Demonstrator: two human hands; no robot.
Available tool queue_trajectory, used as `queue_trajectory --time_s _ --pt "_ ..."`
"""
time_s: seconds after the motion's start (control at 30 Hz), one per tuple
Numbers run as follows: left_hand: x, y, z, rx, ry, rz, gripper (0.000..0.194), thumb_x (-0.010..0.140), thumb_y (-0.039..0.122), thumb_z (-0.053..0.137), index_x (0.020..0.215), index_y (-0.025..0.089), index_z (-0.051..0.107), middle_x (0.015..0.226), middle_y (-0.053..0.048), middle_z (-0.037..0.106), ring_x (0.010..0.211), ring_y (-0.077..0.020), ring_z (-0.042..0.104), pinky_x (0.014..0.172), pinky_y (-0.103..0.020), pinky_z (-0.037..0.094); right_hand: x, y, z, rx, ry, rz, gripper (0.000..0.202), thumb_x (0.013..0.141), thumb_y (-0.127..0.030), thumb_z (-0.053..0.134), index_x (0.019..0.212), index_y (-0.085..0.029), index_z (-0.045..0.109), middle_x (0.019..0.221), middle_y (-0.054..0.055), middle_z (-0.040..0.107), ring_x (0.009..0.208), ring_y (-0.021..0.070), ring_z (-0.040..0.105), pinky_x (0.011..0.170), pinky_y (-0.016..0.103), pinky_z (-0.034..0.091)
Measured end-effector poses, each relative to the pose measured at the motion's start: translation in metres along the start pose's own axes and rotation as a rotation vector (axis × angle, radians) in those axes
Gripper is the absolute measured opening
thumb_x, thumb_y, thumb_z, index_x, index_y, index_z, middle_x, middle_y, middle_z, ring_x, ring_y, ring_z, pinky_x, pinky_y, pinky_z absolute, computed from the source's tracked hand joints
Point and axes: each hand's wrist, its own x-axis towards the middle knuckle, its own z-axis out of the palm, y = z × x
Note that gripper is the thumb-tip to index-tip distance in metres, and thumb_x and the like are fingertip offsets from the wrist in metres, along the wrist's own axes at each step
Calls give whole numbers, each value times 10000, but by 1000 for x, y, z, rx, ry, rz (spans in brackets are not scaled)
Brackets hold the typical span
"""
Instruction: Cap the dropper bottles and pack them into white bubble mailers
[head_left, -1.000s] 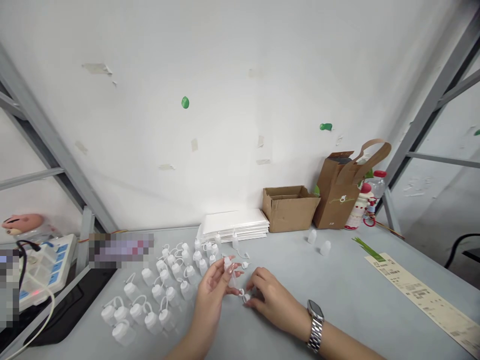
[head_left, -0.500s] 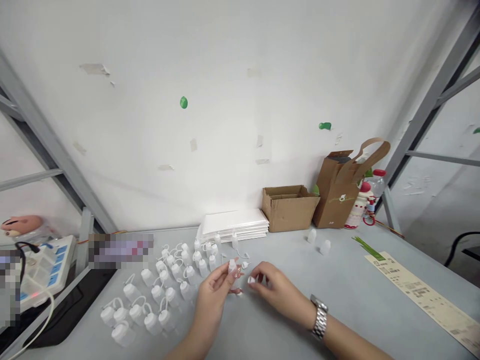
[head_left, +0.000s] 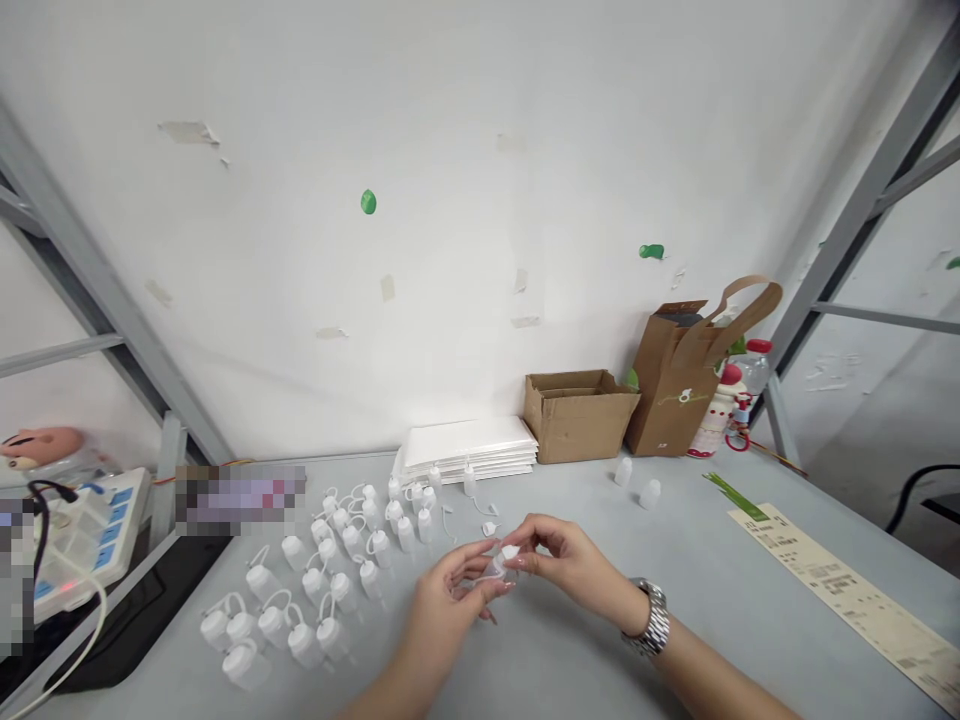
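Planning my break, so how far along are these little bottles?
Many bottles on the left look done, wearing white caps. The left hand holds one small bottle; the right hand grips its cap. Seemingly left: an uncapped bottle by the white stack, and a loose cap.

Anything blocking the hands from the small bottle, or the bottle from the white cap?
Nothing visible does. The left hand already holds the small bottle, and the right hand has the white cap right at its top. The nearby loose cap lies beyond them, not between.
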Motion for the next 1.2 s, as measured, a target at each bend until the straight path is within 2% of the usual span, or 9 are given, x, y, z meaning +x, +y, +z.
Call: queue_trajectory --time_s 0.37,0.5,0.57,0.67,0.73,0.87,0.97,1.07,1.2 --pt "-4 -6 2 95 -77 -41 452 608 211 698 1054 154 647 762 -50 670 691 -204 608 537 -290 513 -4 -5 -11 -295 -145 -196 129 823 -282 578 850 -214 685 759 21 593 748 158 570 729 287 449" --pt "-4 -7 2 110 -67 -26 444 620 230 696 1057 169 648 792 -54 673 655 -185 603 538 -284 513 -4 -1 -7 -352 -105 -116 111 813 -278 579 796 -200 657 747 12 607 699 150 556 664 266 433" --pt "-3 -7 1 127 -53 -10 450 620 236 701 1064 188 645 818 -48 674 620 -164 596 549 -285 517 -4 2 -2 -402 -60 -53 178 824 -303 558 707 -187 624 681 1 599 634 138 524 608 254 406" --pt "0 -8 -1 141 -27 28 454 608 236 714 1056 204 650 827 -50 674 702 -191 606 552 -276 520 -3 6 3 -452 -12 -13 292 850 -344 510 619 -179 580 604 -7 572 582 129 480 567 250 373" --pt "1 -8 -2 145 -18 42 458 605 235 719 1056 207 650 825 -51 674 728 -199 609 564 -277 520 -3 5 4 -399 -4 -3 251 843 -355 521 679 -183 598 630 -5 594 601 134 503 572 249 381" --pt "3 -10 -4 155 -21 41 478 619 242 713 1087 191 631 825 -46 669 610 -157 595 578 -289 515 -3 -3 -1 -231 -60 -33 129 805 -300 581 869 -203 638 766 7 655 716 157 579 664 257 430" --pt "4 -11 -4 148 -64 40 471 652 258 690 1110 180 611 845 -58 682 636 -166 602 581 -287 511 -4 -6 -4 -214 -88 -77 120 798 -246 577 881 -206 653 841 22 661 775 165 591 717 265 437" --pt "2 -10 -3 163 -96 32 467 671 249 665 1128 179 603 850 -60 692 624 -168 603 571 -289 507 -5 -3 -1 -244 -92 -51 104 812 -253 553 810 -190 636 748 11 648 701 154 580 672 260 433" --pt "-2 -5 -2 313 -18 79 454 628 197 681 1081 208 647 854 -49 699 645 -183 612 598 -289 496 -4 6 6 -402 -36 5 275 863 -341 479 661 -179 570 603 -5 590 573 132 506 561 246 380"
